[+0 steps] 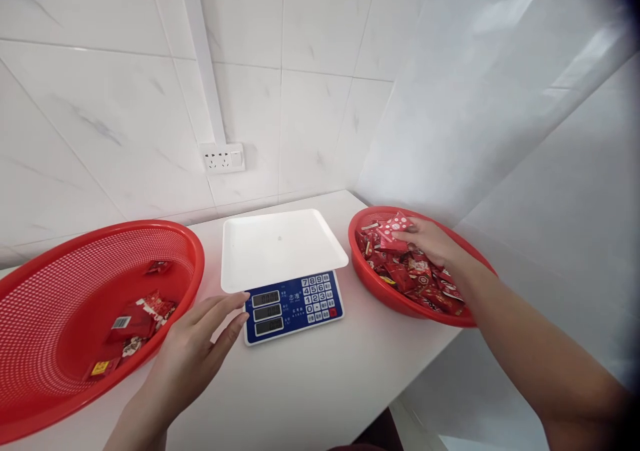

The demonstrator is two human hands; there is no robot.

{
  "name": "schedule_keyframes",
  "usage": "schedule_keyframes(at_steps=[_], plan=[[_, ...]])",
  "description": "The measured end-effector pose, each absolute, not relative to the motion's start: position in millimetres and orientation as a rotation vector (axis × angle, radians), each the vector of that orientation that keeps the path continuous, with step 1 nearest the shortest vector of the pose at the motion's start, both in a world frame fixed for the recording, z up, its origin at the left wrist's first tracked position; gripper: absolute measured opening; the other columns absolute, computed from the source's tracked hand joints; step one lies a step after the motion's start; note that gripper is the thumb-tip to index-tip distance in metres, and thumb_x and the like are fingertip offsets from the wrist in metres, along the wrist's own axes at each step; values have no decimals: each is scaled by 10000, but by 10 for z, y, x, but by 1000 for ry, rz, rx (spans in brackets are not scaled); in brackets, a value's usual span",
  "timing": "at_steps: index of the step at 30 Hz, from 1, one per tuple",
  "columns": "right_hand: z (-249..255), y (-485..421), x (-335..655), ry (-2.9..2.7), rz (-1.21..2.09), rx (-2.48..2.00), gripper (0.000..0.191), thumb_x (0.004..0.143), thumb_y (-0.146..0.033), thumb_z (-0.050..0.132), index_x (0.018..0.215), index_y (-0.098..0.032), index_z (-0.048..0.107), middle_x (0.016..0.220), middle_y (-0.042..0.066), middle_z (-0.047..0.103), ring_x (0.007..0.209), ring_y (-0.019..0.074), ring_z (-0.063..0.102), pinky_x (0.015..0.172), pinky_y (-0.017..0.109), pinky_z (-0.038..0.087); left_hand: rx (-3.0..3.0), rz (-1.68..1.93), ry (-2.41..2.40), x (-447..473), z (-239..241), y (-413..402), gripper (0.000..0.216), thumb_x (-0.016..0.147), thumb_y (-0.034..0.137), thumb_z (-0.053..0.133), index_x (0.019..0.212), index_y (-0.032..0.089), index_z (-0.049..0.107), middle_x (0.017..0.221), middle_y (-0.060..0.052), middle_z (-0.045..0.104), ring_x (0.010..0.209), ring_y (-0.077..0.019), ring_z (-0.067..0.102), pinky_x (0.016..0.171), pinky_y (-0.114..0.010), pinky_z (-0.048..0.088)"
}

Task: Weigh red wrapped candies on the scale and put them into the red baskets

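Observation:
My right hand (431,239) reaches over the right red basket (367,279) and pinches a pink packet with white dots (395,231). Beneath it, red packets (417,274) fill much of that basket. My left hand (203,337), empty and with fingers apart, hovers by the left edge of the weighing scale (295,311). The scale has a white tray (280,251) with nothing on it and a blue panel of keys and small displays. In the larger left red basket (65,304) lie several red packets (137,321), gathered mostly at its right side.
Both baskets and the scale stand on a white table (330,377). Its right edge slants away beneath the right basket. A tiled wall (250,104) rises behind, with a socket (223,158) low on it. A pale smooth wall (500,137) closes off the right side.

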State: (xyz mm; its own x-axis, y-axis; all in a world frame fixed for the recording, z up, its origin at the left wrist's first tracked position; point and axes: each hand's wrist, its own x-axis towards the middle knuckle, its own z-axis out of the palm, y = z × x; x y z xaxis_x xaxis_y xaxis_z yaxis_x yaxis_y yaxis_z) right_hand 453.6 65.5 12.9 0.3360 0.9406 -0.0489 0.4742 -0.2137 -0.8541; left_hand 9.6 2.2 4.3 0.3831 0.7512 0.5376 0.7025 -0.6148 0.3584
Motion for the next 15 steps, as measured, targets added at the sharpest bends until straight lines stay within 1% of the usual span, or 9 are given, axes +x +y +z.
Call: schedule_keyframes(at_steps=[2,4,6,11,15], plan=[[170,661,4455,-1178,834,-1751,247,657,-290,711,845,-198,580,751,8,669,614,151,609,532,257,486,2566,1058,1340,89,51,13,272,904,374,473,1014,200,650,956,-69,725,808,-167,696,604,-197,555],[208,669,4370,-1105,909,-1697,248,681,-254,707,898,-200,600,857,29,694,694,166,647,624,279,534,2565,1070,1341,80,63,1,266,902,377,477,1013,204,647,946,-63,725,802,-165,694,609,-200,555],[248,672,4279,-1075,943,-1677,240,708,-236,696,930,-204,609,913,41,703,763,185,670,702,303,555,2558,1068,1352,73,74,-11,264,900,381,481,1010,207,645,940,-58,725,810,-168,692,621,-206,557],[322,669,3927,-1246,975,-1630,183,782,-298,649,939,-208,619,962,55,713,898,234,676,781,360,560,2539,998,1333,76,88,-36,251,903,353,488,1058,216,631,986,-55,716,858,-168,682,654,-210,555],[282,740,3497,-1444,1100,-1549,222,773,-267,661,975,-186,620,1027,64,705,971,228,657,859,365,532,2528,953,1320,77,84,-49,248,914,331,473,1082,218,617,1022,-53,706,894,-166,671,696,-228,556]])
